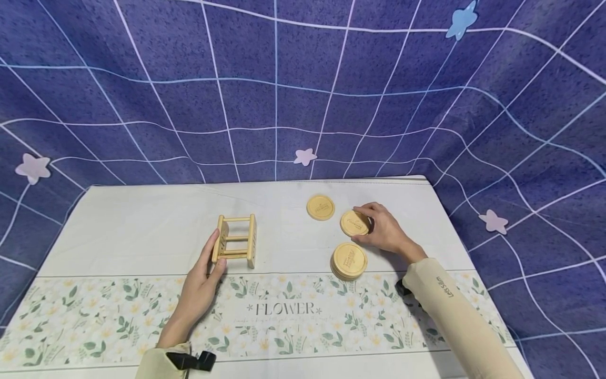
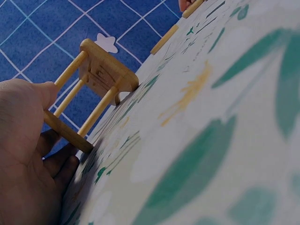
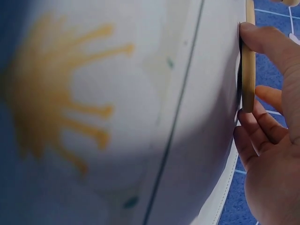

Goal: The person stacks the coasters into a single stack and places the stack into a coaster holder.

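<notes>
One Disc in the Right Hand, the Rack in the Left

The right hand [image 1: 385, 231] pinched a round disc [image 1: 354, 223] by its rim, with the thumb and the fingers at opposite edges. This disc was over the white part of the cloth [image 1: 265, 287], just beyond the stack [image 1: 349, 260]; whether it touched the cloth, I could not tell. The left hand [image 1: 201, 287] gripped the left side panel of the rack [image 1: 252, 242], with the thumb on one face and the fingers on the other.

The disc looked like wood, so it was probably light, stiff, rather smooth and not fragile; the rim seemed the best place to hold. The rack seemed light also, and its panels safer to grip than its thin bars.

The discs carried dark lettering, too small to read surely. The spare disc [image 1: 320, 207] lay farther back. The cloth said "FLOWER", above a fainter line. The right sleeve [image 1: 437, 295] had small words, perhaps "Let's Slim".
</notes>
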`<state>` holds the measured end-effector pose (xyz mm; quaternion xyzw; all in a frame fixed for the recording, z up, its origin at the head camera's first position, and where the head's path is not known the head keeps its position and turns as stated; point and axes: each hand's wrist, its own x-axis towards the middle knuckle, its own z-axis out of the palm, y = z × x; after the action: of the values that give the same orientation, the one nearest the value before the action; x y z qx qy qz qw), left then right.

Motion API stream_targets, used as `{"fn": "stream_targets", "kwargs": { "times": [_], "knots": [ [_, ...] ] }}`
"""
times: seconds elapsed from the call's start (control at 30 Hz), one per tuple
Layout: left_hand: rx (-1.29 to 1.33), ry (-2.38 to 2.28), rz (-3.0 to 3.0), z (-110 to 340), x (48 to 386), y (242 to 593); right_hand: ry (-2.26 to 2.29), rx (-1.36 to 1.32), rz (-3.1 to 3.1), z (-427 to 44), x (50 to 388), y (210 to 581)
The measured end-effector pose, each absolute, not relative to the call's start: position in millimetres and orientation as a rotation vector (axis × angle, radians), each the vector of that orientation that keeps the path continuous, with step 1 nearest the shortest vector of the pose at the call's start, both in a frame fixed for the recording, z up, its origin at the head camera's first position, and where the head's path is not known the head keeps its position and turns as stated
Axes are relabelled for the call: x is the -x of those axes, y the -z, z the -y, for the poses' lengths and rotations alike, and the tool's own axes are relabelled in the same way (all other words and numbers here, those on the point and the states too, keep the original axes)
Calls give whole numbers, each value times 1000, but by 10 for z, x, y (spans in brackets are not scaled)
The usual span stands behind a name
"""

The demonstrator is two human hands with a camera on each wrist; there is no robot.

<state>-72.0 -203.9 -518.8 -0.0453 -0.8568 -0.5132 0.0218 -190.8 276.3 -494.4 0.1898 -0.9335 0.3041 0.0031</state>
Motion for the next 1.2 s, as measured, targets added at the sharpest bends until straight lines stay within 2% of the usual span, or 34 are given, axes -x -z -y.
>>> {"fn": "stream_targets", "kwargs": {
  "times": [1.2],
  "knots": [
    [113, 1574, 2687, 2037, 713, 5173, -981, -593, 2916, -2798, 1876, 4926]
  ]
}}
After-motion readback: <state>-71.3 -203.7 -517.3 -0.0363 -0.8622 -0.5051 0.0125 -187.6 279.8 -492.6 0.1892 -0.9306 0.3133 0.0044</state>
